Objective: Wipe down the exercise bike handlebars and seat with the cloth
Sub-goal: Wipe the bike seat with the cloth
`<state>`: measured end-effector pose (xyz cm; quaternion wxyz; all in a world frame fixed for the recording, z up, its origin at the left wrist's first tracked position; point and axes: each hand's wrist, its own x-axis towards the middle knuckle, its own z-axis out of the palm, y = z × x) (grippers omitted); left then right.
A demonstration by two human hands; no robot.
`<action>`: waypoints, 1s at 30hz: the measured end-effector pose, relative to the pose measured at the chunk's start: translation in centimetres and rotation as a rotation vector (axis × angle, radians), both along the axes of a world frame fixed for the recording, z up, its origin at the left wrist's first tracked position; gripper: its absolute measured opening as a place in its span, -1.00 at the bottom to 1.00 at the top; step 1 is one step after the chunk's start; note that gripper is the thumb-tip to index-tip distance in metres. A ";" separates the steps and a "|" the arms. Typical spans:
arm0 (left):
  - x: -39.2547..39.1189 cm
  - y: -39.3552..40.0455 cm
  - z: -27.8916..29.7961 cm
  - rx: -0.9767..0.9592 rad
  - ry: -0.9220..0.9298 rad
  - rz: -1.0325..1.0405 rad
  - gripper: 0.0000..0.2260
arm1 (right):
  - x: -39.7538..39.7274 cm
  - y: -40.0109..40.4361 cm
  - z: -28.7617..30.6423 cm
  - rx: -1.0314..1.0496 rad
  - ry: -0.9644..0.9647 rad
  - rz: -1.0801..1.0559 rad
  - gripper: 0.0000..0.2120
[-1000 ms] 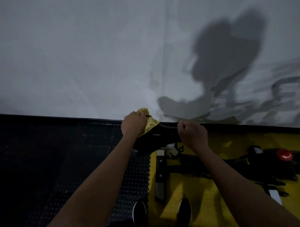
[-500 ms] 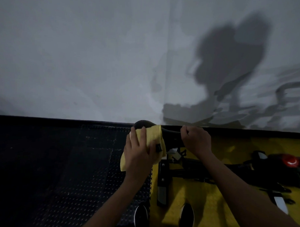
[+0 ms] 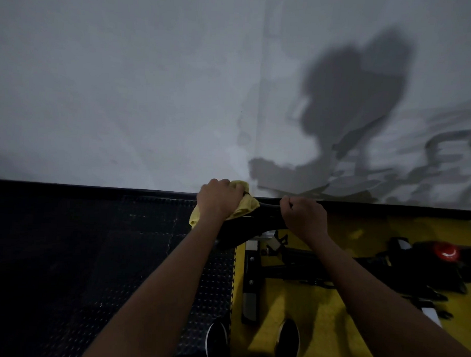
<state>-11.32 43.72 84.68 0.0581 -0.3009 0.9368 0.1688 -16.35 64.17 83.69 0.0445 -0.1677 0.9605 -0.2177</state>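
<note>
At centre frame, against the wall base: black bike seat (image 3: 257, 221). Left hand (image 3: 217, 200), fingers curled, grips yellow cloth (image 3: 245, 206) bunched on the seat's far end. Right hand (image 3: 303, 219), fist closed, grips the seat's right side. Below: red knob (image 3: 446, 251), black shoes (image 3: 216, 340) on floor.

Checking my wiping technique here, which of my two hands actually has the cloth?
The left hand: it grips the yellow cloth against the far end of the black seat. The right hand grips the seat bare, with no cloth.
</note>
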 end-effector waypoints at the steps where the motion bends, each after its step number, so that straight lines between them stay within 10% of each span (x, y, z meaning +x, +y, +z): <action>1: 0.6 0.6 -0.3 -0.035 0.045 0.007 -0.51 | 0.0 0.1 0.0 -0.001 -0.002 -0.001 -0.53; 15: 6.8 4.8 -3.6 -0.325 0.425 -0.213 -0.55 | 0.0 -0.1 -0.1 -0.008 0.012 0.003 -0.47; 25: -3.4 1.3 0.0 -0.131 -0.203 -0.287 -0.54 | -0.2 -0.3 -0.1 0.005 0.033 -0.017 -0.51; 30: -1.1 1.4 -1.3 -0.344 0.087 -0.450 -0.83 | 0.1 0.2 0.0 -0.009 0.031 0.009 -0.54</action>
